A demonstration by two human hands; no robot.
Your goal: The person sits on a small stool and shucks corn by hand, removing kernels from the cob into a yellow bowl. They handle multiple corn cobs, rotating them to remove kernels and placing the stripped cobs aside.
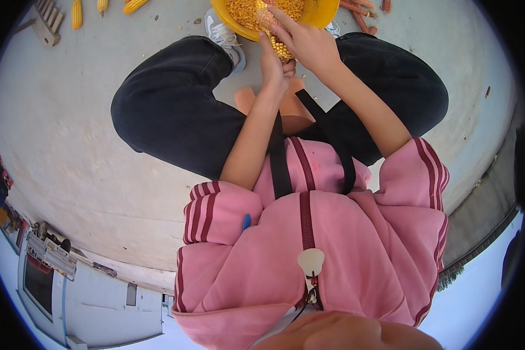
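Observation:
A partly stripped corn cob (268, 20) points over the near rim of a yellow basin (328, 13). Bare pinkish core shows along its middle, and yellow kernels remain toward my end and near the tip. Loose kernels (242, 11) lie in the basin. My left hand (273, 67) is closed around the cob's near end, fingers curled under it. From the right, my right hand (311, 45) grips the cob too, its fingers lying across the bare part and its thumb against the kernels.
Several yellow ears of corn (77, 14) lie on the concrete floor (87, 111) at far left, by a slatted wooden piece (45, 22). Stripped reddish cobs (360, 16) are right of the basin. My bent knees flank my arms; my shoes (223, 32) stand beside the basin.

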